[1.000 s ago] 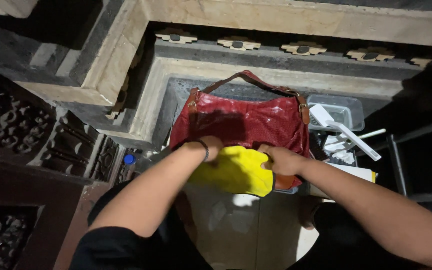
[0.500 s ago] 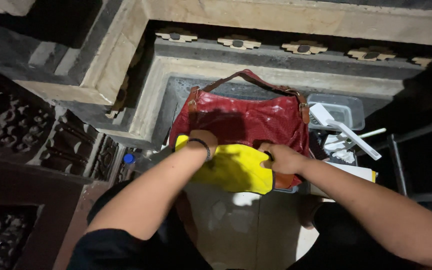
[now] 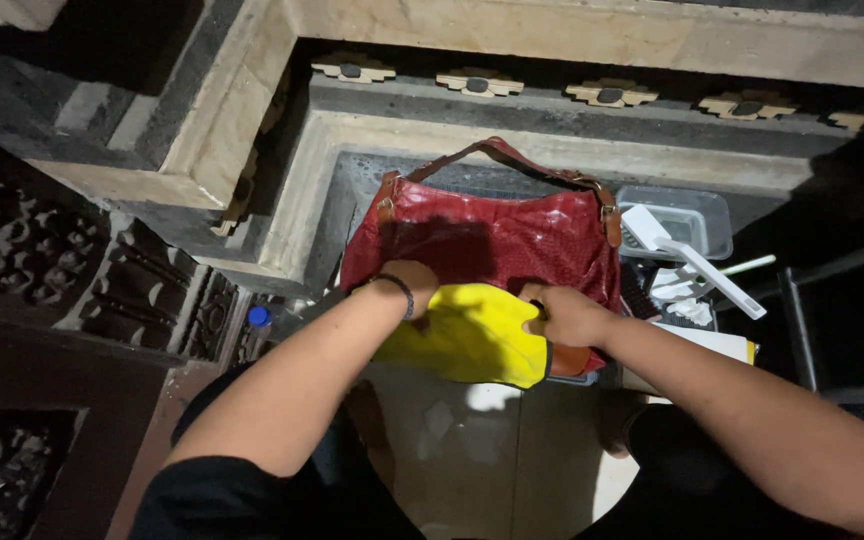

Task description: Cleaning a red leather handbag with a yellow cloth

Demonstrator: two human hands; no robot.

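The red bag (image 3: 492, 245) sits at centre, its brown strap (image 3: 497, 155) arching toward twelve o'clock. The left hand (image 3: 412, 280) presses on the bag's lower edge above a yellow cloth (image 3: 467, 335); the right hand (image 3: 567, 315), at four o'clock from centre, pinches that cloth closed. The bag looks soft, glossy and probably slippery, best held by its strap. Both hands' fingers are partly hidden. A clear tub (image 3: 687, 220) lies at three o'clock among dim clutter.

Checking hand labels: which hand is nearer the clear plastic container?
Right. The right hand grips the yellow cloth just left of the clear plastic container; the left hand is farther left.
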